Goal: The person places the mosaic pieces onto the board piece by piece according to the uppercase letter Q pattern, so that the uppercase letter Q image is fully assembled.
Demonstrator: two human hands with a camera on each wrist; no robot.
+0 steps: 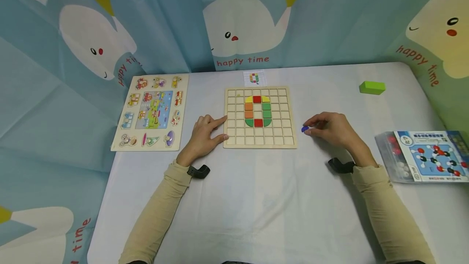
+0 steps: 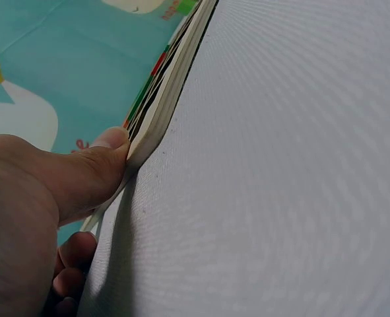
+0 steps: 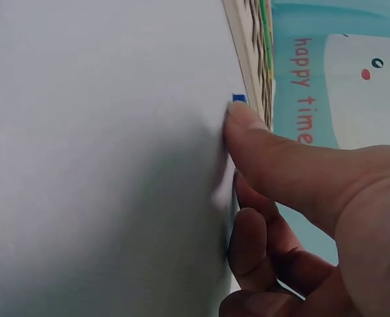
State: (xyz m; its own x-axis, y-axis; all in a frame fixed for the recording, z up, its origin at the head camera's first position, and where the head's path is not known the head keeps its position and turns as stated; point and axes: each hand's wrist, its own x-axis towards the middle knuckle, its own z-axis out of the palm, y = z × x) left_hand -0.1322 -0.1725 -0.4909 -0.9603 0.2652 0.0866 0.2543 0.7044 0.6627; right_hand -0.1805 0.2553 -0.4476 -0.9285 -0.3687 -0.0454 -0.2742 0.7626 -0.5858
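A square wooden grid board (image 1: 234,141) lies on the table in the head view. Colored tiles sit in it as a ring: red tiles (image 1: 257,99) at top and bottom, orange ones (image 1: 249,110) at left, green ones (image 1: 266,110) at right, yellow and green rounded corners. My left hand (image 1: 207,133) touches the board's left edge with extended index finger and thumb. Just right of the board, my right hand (image 1: 331,128) pinches a small blue tile (image 1: 305,128) between thumb and fingers. Only a bit of that blue tile (image 3: 239,98) shows past the thumb in the right wrist view.
Behind the board lies a small pattern card (image 1: 254,78). A picture puzzle board (image 1: 146,146) is at the left. On the right are a green block (image 1: 372,88) and a plastic box (image 1: 436,158) with a molecule-model picture. A printed curtain (image 1: 165,19) hangs behind the table.
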